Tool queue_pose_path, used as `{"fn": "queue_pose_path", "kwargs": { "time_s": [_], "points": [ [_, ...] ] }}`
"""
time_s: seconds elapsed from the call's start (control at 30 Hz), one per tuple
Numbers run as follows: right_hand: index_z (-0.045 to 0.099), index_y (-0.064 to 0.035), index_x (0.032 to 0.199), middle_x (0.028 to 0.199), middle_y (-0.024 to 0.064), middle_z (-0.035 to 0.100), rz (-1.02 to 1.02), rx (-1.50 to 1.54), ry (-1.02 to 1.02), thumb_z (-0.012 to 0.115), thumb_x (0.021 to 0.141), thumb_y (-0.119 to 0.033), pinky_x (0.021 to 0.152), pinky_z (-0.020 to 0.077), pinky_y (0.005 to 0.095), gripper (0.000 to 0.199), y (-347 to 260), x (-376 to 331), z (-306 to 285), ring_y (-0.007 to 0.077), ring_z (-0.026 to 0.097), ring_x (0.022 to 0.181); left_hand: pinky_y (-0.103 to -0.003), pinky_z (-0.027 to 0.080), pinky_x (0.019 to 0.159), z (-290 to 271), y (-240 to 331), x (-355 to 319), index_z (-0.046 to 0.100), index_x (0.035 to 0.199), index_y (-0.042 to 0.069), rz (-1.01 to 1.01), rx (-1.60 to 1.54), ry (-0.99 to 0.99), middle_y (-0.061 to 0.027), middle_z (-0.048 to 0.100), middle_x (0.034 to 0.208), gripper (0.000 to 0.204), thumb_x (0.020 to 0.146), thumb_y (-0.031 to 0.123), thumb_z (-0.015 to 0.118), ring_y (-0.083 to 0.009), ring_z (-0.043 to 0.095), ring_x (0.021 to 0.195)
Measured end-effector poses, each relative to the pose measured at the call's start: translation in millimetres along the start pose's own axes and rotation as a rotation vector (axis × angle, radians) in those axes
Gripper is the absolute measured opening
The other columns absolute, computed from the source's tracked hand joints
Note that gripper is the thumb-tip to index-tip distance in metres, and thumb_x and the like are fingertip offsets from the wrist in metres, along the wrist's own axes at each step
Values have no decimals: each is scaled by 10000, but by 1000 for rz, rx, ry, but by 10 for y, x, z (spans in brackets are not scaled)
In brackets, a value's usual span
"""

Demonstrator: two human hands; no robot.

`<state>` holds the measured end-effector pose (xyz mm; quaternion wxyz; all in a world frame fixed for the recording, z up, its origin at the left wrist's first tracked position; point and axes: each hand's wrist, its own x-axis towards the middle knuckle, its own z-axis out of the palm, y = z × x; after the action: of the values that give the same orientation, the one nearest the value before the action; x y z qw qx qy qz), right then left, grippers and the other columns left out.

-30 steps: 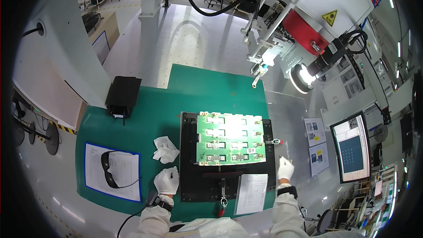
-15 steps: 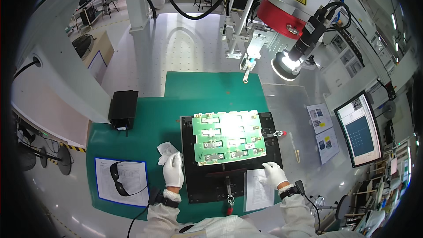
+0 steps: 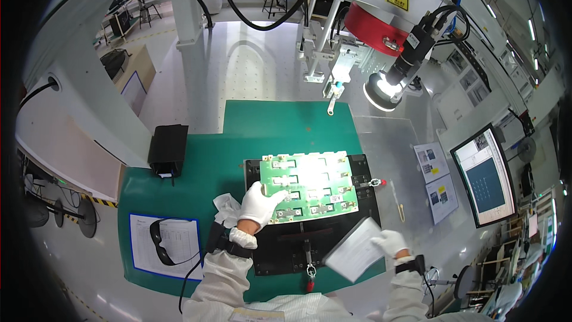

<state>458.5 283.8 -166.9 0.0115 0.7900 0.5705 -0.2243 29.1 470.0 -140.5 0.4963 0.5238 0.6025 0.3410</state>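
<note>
A green circuit board (image 3: 310, 186) lies on a black fixture plate (image 3: 298, 244) on the green mat. My left hand (image 3: 259, 204), in a white glove, grips the board's near left corner. My right hand (image 3: 390, 242), also gloved, holds a white sheet of paper (image 3: 356, 250) lifted and tilted over the fixture's right front corner. A red-handled toggle clamp (image 3: 308, 271) sits at the fixture's front edge, another small clamp (image 3: 375, 182) at its right side.
A crumpled white wipe (image 3: 226, 209) lies left of the fixture. Dark safety glasses (image 3: 159, 240) rest on a printed sheet at the mat's left front. A black box (image 3: 167, 149) stands at the back left. Overhead hang a nozzle (image 3: 333, 98) and ring-light camera (image 3: 384, 89). A monitor (image 3: 485, 174) stands at right.
My left hand moved from beside the fixture onto the board's corner. My right hand picked the white sheet up off the fixture and lifted it to the right.
</note>
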Motion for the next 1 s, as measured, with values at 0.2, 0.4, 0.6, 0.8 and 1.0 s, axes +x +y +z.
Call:
{"fn": "queue_pose_path", "kwargs": {
  "time_s": [0.2,0.4,0.6,0.8,1.0],
  "points": [
    [697,39,1099,940,77,711,204,804,525,574,1026,-340,763,516,348,405,439,-273,-690,191,646,879,-356,547,770,21,-53,35,628,1060,-36,56,-178,3,-147,736,967,401,888,303,756,-241,709,844],
    [534,77,1375,1299,125,622,152,1315,616,476,1069,-372,1004,454,312,546,86,-79,-508,202,613,1111,-376,552,759,75,69,380,660,1012,-46,-30,87,68,-177,735,928,453,890,383,741,-258,713,821],
    [533,51,1372,1285,107,634,73,1614,445,475,1074,-331,944,506,303,488,-631,324,-502,190,638,1104,-369,555,755,2,156,320,672,997,-40,-27,22,14,-159,744,946,412,878,344,759,-244,716,818],
    [576,38,1286,1162,94,684,-58,1728,109,514,1055,-243,841,554,307,369,-850,758,-611,181,674,1005,-323,513,772,119,57,253,678,1063,-10,-31,-137,115,-94,736,947,315,941,279,702,-163,666,830],
    [625,54,1150,1037,113,691,-482,1174,174,644,962,-240,807,554,319,350,-1537,1131,-728,214,675,907,-303,455,821,119,89,17,668,1088,-37,-55,-78,223,-59,670,976,458,1050,393,518,-124,563,883]
  ]
}}
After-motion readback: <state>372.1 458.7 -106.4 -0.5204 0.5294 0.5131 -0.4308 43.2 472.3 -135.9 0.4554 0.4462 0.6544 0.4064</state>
